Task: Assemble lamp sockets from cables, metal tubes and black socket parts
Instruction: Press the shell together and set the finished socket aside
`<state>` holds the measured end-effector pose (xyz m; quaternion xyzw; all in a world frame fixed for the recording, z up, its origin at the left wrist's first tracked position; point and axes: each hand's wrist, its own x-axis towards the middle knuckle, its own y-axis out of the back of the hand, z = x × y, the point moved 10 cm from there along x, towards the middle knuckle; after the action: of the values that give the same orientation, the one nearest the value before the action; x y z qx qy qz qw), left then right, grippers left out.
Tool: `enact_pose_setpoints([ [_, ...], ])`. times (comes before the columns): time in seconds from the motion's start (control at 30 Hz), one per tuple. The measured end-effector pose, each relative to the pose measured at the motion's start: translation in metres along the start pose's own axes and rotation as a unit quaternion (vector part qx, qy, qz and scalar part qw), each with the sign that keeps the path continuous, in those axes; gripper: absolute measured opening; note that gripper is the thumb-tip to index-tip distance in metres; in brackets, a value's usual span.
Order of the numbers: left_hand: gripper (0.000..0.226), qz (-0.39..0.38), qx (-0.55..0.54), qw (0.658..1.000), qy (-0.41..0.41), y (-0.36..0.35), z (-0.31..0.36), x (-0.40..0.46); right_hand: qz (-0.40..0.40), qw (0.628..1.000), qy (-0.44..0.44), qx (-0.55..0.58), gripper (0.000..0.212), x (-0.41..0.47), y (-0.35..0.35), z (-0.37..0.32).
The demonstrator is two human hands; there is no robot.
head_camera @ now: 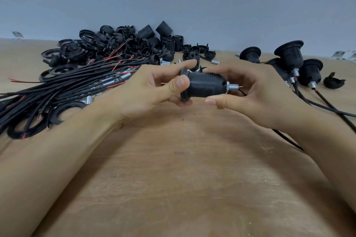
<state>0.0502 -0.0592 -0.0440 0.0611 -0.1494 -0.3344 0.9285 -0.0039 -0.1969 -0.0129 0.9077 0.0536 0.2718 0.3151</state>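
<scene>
Left hand (154, 84) pinches flanged end of black socket (205, 86), held sideways above wooden table (183, 179); right hand (256, 92) fingers curl around its metal tube (232, 87) end, cable bundle (67, 82) lying left

1. The left hand (152, 84) is pinching with thumb and forefinger, its forearm reaching in from the near left.
2. The right hand (256, 92) is curling loosely just beside it, thumb pointing left, forearm coming from the near right.

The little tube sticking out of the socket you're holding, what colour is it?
Shiny silver metal tube on the black socket, seen best in the head view.
</scene>
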Motion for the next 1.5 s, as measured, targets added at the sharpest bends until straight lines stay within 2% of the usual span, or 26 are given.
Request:
enact_pose_setpoints([
  [0.07, 0.070, -0.013, -0.022, 0.999, 0.022, -0.001, -0.007, 0.000, 0.011, 0.997, 0.029, -0.070, 0.046, -0.001, 0.001, -0.003],
  [0.23, 0.055, -0.079, -0.068, 0.993, 0.056, -0.010, -0.018, -0.001, 0.024, 0.971, 0.125, -0.200, 0.046, -0.003, -0.002, -0.020],
  [0.4, 0.079, -0.094, -0.089, 0.984, 0.126, -0.018, -0.029, -0.002, 0.004, 0.945, 0.186, -0.269, 0.041, -0.004, -0.012, -0.028],
  [0.47, 0.073, -0.082, -0.110, 0.984, 0.113, -0.016, -0.025, 0.000, 0.010, 0.964, 0.143, -0.226, 0.034, -0.002, -0.007, -0.022],
  [0.57, 0.059, -0.062, -0.122, 0.989, 0.056, -0.010, -0.012, 0.001, 0.004, 0.994, -0.009, -0.110, 0.039, 0.001, -0.005, 0.009],
  [0.63, 0.060, -0.047, -0.099, 0.993, 0.031, -0.008, -0.007, 0.002, -0.003, 0.998, -0.068, -0.017, 0.040, 0.002, -0.009, 0.023],
  [0.7, 0.066, -0.022, -0.090, 0.996, 0.004, -0.003, 0.000, 0.003, 0.008, 0.994, -0.101, 0.032, 0.041, 0.003, -0.009, 0.033],
  [0.8, 0.071, -0.022, -0.196, 0.980, -0.036, 0.003, 0.018, 0.003, 0.022, 0.989, -0.119, 0.081, 0.037, 0.004, -0.010, 0.038],
  [0.87, 0.064, -0.023, -0.252, 0.966, -0.047, 0.006, 0.022, 0.001, 0.039, 0.985, -0.123, 0.118, 0.035, 0.004, -0.009, 0.038],
  [0.9, 0.058, -0.013, -0.220, 0.974, -0.054, 0.006, 0.021, 0.001, 0.046, 0.981, -0.129, 0.137, 0.035, 0.004, -0.008, 0.039],
  [0.97, 0.047, 0.019, -0.049, 0.997, -0.062, 0.003, 0.014, 0.001, 0.044, 0.976, -0.156, 0.146, 0.033, 0.002, -0.012, 0.044],
  [1.0, 0.044, 0.019, 0.032, 0.997, -0.061, -0.003, 0.011, 0.001, 0.037, 0.974, -0.175, 0.140, 0.031, 0.000, -0.016, 0.048],
  [1.07, 0.040, 0.016, 0.124, 0.990, -0.060, -0.015, 0.005, 0.002, 0.030, 0.969, -0.206, 0.133, 0.029, -0.002, -0.021, 0.055],
  [1.17, 0.029, 0.114, 0.206, 0.967, -0.096, 0.001, 0.018, -0.002, 0.055, 0.966, -0.207, 0.143, 0.028, 0.002, -0.016, 0.056],
  [1.2, 0.030, 0.117, 0.237, 0.959, -0.100, 0.005, 0.021, -0.003, 0.066, 0.965, -0.207, 0.146, 0.026, 0.002, -0.013, 0.057],
  [1.33, 0.056, -0.077, 0.380, 0.921, -0.042, -0.020, 0.001, -0.006, 0.079, 0.966, -0.204, 0.138, 0.022, 0.001, -0.005, 0.062],
  [1.5, 0.037, -0.066, 0.353, 0.933, -0.037, -0.015, 0.002, -0.003, 0.083, 0.964, -0.198, 0.159, 0.025, 0.002, -0.004, 0.060],
])
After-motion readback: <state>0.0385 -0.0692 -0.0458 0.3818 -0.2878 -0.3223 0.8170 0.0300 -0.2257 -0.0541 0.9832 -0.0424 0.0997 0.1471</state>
